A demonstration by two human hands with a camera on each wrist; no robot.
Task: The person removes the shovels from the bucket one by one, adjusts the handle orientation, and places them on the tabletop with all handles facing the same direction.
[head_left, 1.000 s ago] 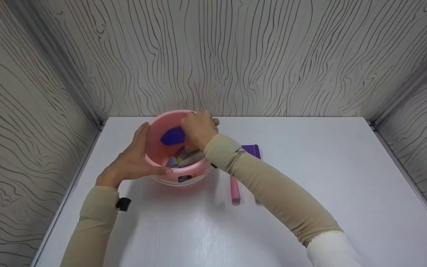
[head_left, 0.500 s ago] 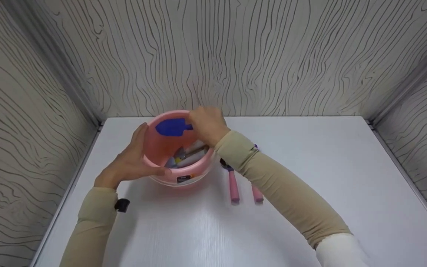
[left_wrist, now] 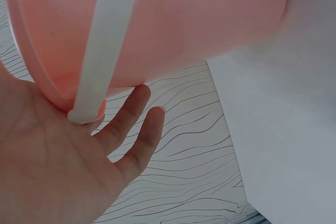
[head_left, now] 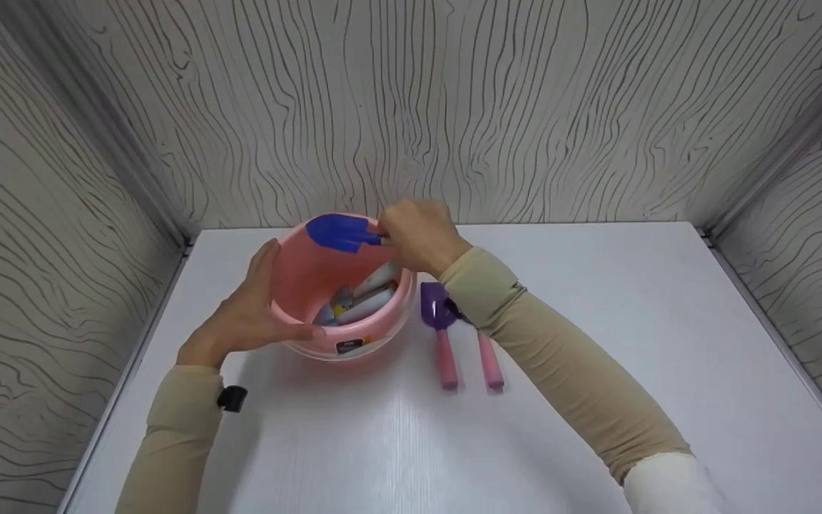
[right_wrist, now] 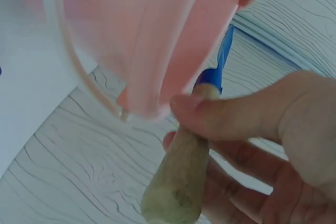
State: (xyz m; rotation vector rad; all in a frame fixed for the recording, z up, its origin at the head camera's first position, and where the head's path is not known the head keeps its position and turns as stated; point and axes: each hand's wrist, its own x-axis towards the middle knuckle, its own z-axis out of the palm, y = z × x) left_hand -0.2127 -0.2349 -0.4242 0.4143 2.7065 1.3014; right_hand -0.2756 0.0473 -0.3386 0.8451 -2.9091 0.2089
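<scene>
A pink bucket stands tilted toward me on the white table, with several pale-handled tools inside. My left hand holds its left side, thumb on the front rim; in the left wrist view the fingers spread below the white bail handle. My right hand grips a small blue trowel by its wooden handle, thumb near the blue collar. The trowel blade lies level over the bucket's back rim, pointing left. Whether blade and rim touch I cannot tell.
Right of the bucket lies a purple shovel with a pink handle. Beside it is a second pink-handled tool, its head hidden by my right sleeve. Wood-grain panels close off the table's back and sides.
My right hand has lifted the blue trowel up and to the right, from inside the bucket to its back rim. The two pink-handled tools show more now. My left hand stays on the bucket.
</scene>
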